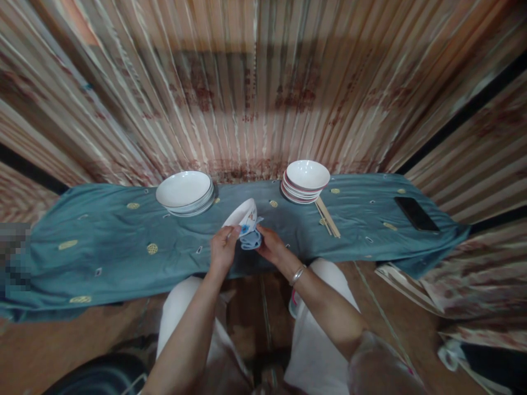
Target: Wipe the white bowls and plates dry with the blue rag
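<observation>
Tilted on its side above the near edge of the table, a white bowl shows a blue flower on its outer wall. My left hand grips the bowl's rim at the left, thumb on top. In my right hand is a bunched blue cloth, pressed against the underside of the bowl. The fingertips of that hand are partly hidden behind the cloth. A silver bangle circles my right wrist.
A stack of white plates stands at the back left, a stack of bowls at the back right. Chopsticks lie beside the bowls. A black phone rests on the green tablecloth at the right. Curtains hang behind.
</observation>
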`<state>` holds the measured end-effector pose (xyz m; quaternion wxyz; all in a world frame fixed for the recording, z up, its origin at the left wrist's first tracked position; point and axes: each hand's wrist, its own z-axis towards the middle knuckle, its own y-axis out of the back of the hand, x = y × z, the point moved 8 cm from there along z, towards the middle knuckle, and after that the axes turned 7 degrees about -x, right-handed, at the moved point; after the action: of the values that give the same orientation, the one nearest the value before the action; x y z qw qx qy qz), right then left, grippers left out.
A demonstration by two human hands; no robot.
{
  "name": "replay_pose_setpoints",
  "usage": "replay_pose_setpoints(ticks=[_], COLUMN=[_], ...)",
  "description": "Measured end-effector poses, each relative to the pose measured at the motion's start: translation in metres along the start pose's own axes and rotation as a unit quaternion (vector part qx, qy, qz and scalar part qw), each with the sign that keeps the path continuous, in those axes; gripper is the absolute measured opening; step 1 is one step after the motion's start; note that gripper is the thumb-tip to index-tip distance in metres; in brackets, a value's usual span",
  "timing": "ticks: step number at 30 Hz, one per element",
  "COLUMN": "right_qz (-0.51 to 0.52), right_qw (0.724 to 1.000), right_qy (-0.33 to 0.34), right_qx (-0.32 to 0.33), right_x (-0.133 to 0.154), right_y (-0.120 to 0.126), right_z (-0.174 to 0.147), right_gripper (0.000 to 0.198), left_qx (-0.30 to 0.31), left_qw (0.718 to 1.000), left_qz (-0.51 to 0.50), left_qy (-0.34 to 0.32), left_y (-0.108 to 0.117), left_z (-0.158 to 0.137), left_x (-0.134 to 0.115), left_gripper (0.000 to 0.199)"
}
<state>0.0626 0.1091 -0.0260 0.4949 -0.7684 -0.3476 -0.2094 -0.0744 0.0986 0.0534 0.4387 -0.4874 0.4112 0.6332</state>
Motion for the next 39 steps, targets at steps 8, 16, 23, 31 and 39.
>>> replay_pose_setpoints(ticks=[8, 16, 23, 31, 39], right_qz=[0.046, -0.114, -0.35, -0.55, -0.631], right_qw=[0.998, 0.975, 0.848, 0.663, 0.559], right_qy=[-0.034, 0.183, 0.396, 0.503, 0.535], right_qx=[-0.037, -0.059, -0.023, 0.066, 0.061], right_x=[0.006, 0.03, 0.034, 0.024, 0.021], right_y=[0.001, -0.001, -0.022, -0.034, -0.037], right_z=[-0.006, -0.021, -0.052, -0.063, -0.059], right_gripper=[0.013, 0.013, 0.042, 0.058, 0.062], left_qx=[0.022, -0.028, -0.121, -0.126, -0.133], left_qw=[0.999, 0.998, 0.941, 0.904, 0.897], left_qz=[0.012, -0.05, -0.279, -0.355, -0.368], left_qy=[-0.03, 0.034, 0.146, 0.203, 0.206], left_y=[-0.009, -0.01, -0.006, 0.01, 0.019], left_z=[-0.002, 0.002, 0.007, 0.011, 0.01], left_x=[-0.007, 0.01, 0.029, 0.032, 0.021], left_gripper=[0.025, 0.039, 0.048, 0.035, 0.035])
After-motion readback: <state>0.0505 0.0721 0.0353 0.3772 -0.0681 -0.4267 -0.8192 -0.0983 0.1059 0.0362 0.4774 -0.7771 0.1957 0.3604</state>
